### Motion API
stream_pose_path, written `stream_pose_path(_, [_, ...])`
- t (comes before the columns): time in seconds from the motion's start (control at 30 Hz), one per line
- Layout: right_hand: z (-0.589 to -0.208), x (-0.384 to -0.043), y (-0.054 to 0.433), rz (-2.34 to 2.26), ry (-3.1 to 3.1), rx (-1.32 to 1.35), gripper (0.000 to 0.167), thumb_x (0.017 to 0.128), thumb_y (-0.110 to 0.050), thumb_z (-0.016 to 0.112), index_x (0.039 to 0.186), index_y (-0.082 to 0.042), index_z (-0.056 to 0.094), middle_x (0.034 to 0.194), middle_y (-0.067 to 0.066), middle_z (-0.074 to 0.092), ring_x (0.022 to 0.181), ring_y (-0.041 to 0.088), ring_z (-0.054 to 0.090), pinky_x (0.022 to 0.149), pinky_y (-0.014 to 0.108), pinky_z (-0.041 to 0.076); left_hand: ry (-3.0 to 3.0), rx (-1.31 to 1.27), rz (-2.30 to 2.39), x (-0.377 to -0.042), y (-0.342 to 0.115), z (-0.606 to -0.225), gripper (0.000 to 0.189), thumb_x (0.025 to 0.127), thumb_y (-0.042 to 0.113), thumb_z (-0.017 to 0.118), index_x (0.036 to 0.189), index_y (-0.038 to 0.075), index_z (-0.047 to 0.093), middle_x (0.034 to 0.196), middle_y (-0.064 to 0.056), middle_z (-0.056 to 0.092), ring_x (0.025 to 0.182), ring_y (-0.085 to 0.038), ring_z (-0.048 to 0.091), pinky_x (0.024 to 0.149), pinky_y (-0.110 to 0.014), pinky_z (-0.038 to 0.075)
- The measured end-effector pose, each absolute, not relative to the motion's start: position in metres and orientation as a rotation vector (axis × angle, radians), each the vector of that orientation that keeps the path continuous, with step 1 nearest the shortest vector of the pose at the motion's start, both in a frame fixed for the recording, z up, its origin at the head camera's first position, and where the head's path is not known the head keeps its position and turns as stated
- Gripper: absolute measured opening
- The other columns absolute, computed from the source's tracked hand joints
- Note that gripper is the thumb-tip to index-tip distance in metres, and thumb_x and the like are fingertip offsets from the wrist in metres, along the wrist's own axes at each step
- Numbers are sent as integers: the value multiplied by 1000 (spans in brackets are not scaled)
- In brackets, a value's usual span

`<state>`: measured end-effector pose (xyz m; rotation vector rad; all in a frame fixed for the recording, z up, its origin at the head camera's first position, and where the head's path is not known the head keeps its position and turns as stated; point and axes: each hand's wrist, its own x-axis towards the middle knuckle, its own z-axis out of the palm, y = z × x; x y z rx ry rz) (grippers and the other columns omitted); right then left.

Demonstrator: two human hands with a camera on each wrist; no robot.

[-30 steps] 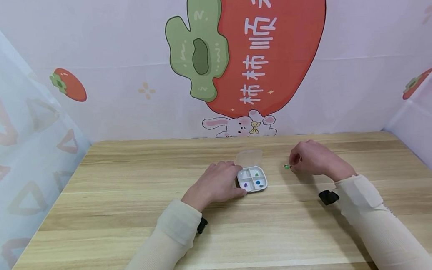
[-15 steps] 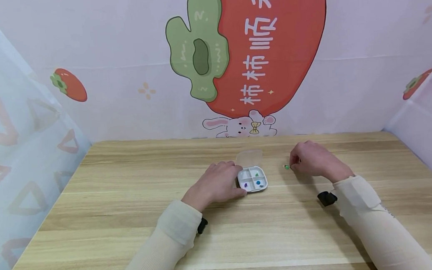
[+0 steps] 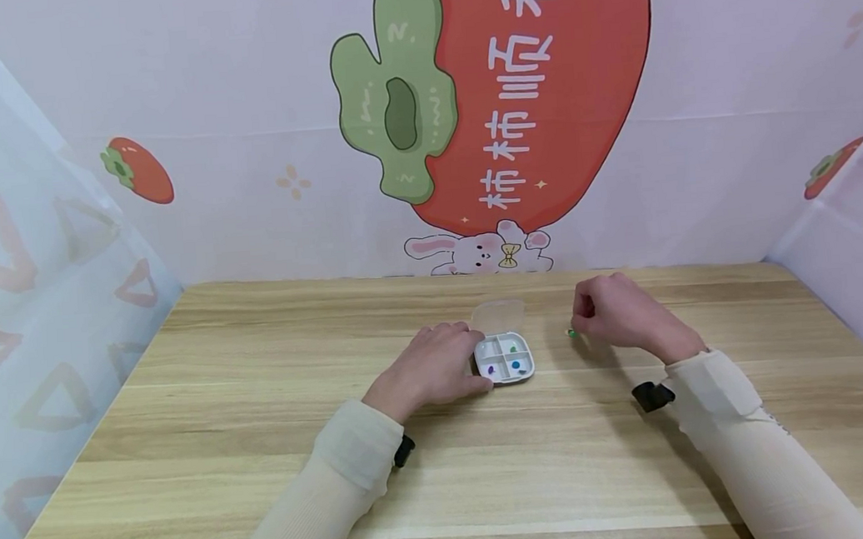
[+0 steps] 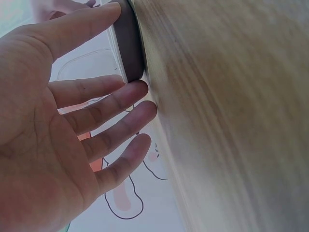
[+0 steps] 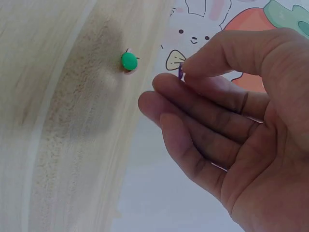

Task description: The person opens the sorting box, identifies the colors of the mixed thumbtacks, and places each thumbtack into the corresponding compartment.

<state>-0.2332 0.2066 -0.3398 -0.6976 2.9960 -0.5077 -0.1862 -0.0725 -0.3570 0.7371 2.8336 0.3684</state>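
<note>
A small white pill box [image 3: 504,357] with four compartments lies on the table, its translucent lid [image 3: 498,316] swung open to the back. Purple, blue and green bits sit in three compartments. My left hand [image 3: 438,365] holds the box at its left side, thumb at the front corner, index finger at the back one. In the left wrist view its dark base [image 4: 130,46] shows beside the thumb tip. My right hand [image 3: 622,310] pinches a tiny purple piece [image 5: 180,71] between thumb and index finger. Below it on the table lies a small round green piece [image 5: 129,61], its kind unclear.
The wooden table [image 3: 257,348] ends at a pale printed backdrop [image 3: 232,208] behind the box. White cloth panels flank it left and right. Black wrist straps [image 3: 652,396] show at both cuffs.
My right hand has risen slightly and shifted a little left, its fingertips coming up off the table beside the green piece. The left hand and the pill box stay put.
</note>
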Motion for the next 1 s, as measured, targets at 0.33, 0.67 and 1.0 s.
stream_pose_path(0.33, [-340,-235,203,-540,2991,-676,9,83,-6,71,77,-12,66,70,-2,59,66,16,53,63,33,46,2833,737,369,-186,-73,-357,62,88,42,79,138,9,61,133,-8,62,115,-25,57,108,-48,40])
stream_pose_path(0.67, [-342,-235,200,-569,2958,-670,11,85,-3,74,96,-4,78,82,0,69,74,17,60,70,34,54,2834,737,374,-186,-73,-357,62,88,41,80,138,9,62,133,-8,62,115,-25,57,110,-51,38])
stream_pose_path(1.0, [-344,-236,199,-566,2952,-680,12,82,-1,80,94,-5,78,83,2,70,75,19,61,71,37,55,2836,739,379,-187,-73,-358,62,88,41,80,138,9,62,133,-9,62,117,-26,57,111,-51,37])
